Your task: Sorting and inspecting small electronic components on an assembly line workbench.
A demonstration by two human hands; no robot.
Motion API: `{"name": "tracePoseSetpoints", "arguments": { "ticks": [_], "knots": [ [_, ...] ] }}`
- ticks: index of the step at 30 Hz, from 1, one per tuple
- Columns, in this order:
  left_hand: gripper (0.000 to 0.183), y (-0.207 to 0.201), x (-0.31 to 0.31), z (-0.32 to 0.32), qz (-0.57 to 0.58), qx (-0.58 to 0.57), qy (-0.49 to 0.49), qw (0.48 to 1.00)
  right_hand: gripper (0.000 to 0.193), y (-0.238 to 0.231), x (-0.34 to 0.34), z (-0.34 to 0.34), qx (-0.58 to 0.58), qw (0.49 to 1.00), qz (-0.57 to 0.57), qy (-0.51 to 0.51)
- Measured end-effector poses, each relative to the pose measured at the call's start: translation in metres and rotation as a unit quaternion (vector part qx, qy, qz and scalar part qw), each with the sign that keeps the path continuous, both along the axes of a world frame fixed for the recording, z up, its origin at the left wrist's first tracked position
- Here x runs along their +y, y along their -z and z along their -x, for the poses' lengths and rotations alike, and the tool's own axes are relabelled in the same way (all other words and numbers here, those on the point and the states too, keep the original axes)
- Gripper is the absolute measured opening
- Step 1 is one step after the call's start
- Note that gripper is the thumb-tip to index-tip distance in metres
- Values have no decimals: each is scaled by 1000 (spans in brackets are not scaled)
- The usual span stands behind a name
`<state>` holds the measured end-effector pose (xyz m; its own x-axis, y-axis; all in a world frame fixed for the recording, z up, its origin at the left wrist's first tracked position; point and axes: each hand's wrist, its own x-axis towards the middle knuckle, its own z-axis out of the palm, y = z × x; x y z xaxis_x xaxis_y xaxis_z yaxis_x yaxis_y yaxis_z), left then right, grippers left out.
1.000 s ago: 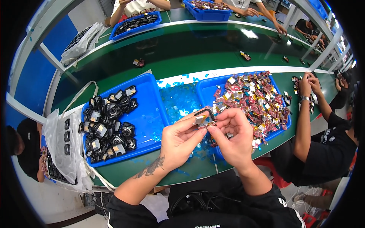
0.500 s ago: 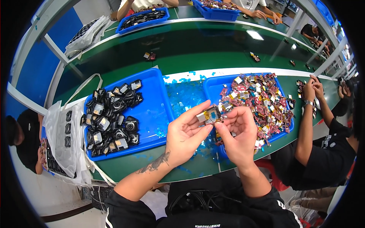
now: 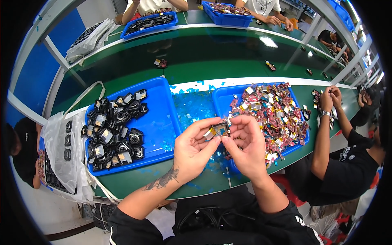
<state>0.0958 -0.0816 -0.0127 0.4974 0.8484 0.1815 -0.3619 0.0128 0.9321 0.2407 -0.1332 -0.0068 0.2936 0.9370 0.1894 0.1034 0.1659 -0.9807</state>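
Observation:
Above the gap between two trays, my left hand and my right hand hold one small black-framed electronic device part between them. A silver-and-yellow piece sticks out on its left side, and a pale window shows in its frame. Both thumbs press at its near edge; the fingers curl behind it and partly hide it. To the left, a blue tray holds black camera-like housings. The blue tray on the right is heaped with red circuit boards bearing silver and yellow parts.
Bits of blue film litter the green bench between the trays. A white plastic bag lies at the left. A co-worker's hands work at the right. Across the bench are more blue trays and other people; loose boards lie on the green surface.
The device part has tilted in my fingers, and the blue patch on its face no longer shows. My hands have shifted slightly; the whole view has moved a little.

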Motion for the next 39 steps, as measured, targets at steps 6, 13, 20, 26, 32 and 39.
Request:
{"name": "tracePoseSetpoints", "arguments": {
  "ticks": [6, 13, 20, 26, 32, 39],
  "knots": [
    [60, -2, -3, 3, 61, -31, -36, 997, 46, -6, 8, 8, -122, 992, -5, -20],
    [43, -23, 68, 53, -385, 519, -186, 740, 45, -47, 101, -36, -286, 944, 34, -162],
    [39, 16, 104, 114, -319, 699, -291, 570, 53, 14, 265, -93, -236, 948, 215, 22],
    [18, 13, 105, 114, -340, 652, -345, 583, 46, 2, 263, -108, -518, 827, 214, 36],
    [26, -15, 106, 97, -240, 476, -414, 738, 21, -54, 214, -113, -583, 791, 175, -61],
    [22, -11, 67, 48, 186, 19, -43, 981, 24, -31, 142, -96, -663, 703, 182, -182]
  ]
}}
